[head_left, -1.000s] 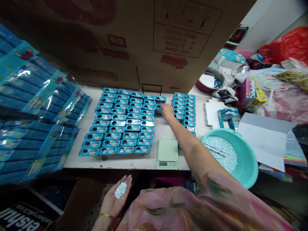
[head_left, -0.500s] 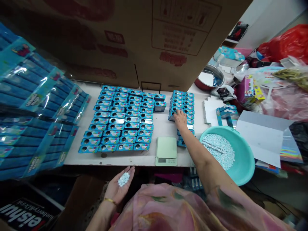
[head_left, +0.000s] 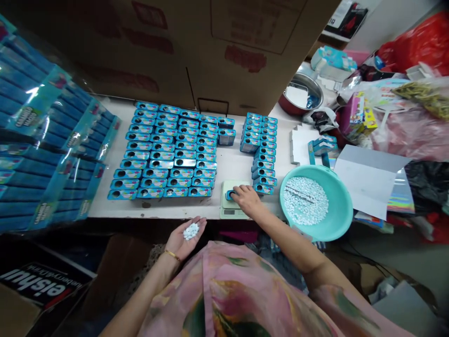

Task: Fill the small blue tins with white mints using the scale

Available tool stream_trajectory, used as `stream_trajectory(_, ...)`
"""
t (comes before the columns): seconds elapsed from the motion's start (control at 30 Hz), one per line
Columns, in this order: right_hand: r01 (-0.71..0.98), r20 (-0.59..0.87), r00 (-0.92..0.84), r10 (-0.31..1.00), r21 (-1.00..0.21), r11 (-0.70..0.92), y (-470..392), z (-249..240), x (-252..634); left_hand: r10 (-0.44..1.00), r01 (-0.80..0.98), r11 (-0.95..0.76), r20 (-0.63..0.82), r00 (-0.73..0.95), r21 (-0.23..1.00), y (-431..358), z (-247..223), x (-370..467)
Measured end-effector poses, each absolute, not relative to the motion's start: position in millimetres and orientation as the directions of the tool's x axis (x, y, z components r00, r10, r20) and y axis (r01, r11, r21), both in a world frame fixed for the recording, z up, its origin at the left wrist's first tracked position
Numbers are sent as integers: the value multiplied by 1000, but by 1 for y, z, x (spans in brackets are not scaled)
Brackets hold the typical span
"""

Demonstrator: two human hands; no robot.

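My left hand (head_left: 185, 238) is palm up at the table's front edge, fingers cupped round a small heap of pale blue-white tablets (head_left: 191, 231). My right hand (head_left: 246, 200) grips a small blue box (head_left: 230, 194) over the pale green kitchen scale (head_left: 234, 213). Whether the box rests on the scale's plate is hard to tell. Rows of blue boxes with round dark openings (head_left: 153, 172) stand left of the scale. A narrower group of the same boxes (head_left: 264, 165) is behind and right of it. Right of my right forearm, a turquoise basin (head_left: 340, 206) holds many tablets.
A large cardboard box (head_left: 196, 56) rises behind the table (head_left: 168, 211). Plastic-wrapped packs of blue boxes (head_left: 45, 187) are stacked at the left. At the right are a metal bowl (head_left: 317, 96), open white card (head_left: 368, 180), bags and a red plastic bag (head_left: 414, 42).
My right hand has moved from the right-hand box group toward me and left to the scale, carrying a blue box. My left hand still holds the tablets. The camera view has shifted.
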State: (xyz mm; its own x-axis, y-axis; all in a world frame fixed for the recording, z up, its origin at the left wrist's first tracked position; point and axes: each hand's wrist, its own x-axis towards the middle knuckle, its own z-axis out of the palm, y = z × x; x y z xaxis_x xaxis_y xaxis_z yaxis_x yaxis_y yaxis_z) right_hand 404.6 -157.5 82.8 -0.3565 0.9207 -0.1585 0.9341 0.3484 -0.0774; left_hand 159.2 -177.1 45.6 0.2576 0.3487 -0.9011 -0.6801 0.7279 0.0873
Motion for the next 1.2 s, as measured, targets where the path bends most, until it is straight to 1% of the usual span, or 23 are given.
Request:
stream_trajectory(0.07, 948, -61, -277, 959, -181, 262, -166, 81, 412, 360, -668, 739, -892, 273, 94, -178, 47, 162)
stream_trajectory(0.13, 942, 46, -156, 987, -293, 163, -180, 81, 422, 364, -656, 749, -885, 289, 94, -179, 47, 163)
stream_trajectory(0.17, 933, 76, -106, 992, -339, 125, -189, 81, 426, 363, -651, 754, -883, 298, 90, -181, 47, 163)
stream_trajectory(0.23, 913, 78, -48, 996, -402, 75, -209, 77, 432, 359, -646, 759, -879, 312, 81, -184, 47, 163)
stream_trajectory(0.37, 875, 36, 52, 998, -484, -28, -244, 59, 433, 350, -644, 762, -879, 325, 65, -192, 45, 162)
stream_trajectory(0.53, 808, 31, 176, 984, -576, -126, -253, 41, 437, 331, -650, 758, -888, 319, 49, -198, 46, 162)
stream_trajectory(0.63, 757, 35, 229, 973, -634, -156, -246, 38, 441, 338, -655, 753, -889, 307, 60, -198, 49, 164)
stream_trajectory(0.77, 674, 43, 255, 966, -724, -145, -235, 39, 442, 333, -649, 758, -894, 300, 65, -199, 53, 165)
stream_trajectory(0.97, 651, 43, 231, 972, -749, -122, -221, 41, 434, 317, -659, 749, -907, 276, 62, -200, 54, 164)
stream_trajectory(1.07, 673, 44, 217, 975, -730, -117, -214, 41, 431, 306, -665, 745, -912, 273, 51, -200, 54, 164)
stream_trajectory(1.2, 731, 99, 179, 979, -680, -65, -203, 44, 431, 311, -654, 753, -916, 255, 74, -198, 55, 164)
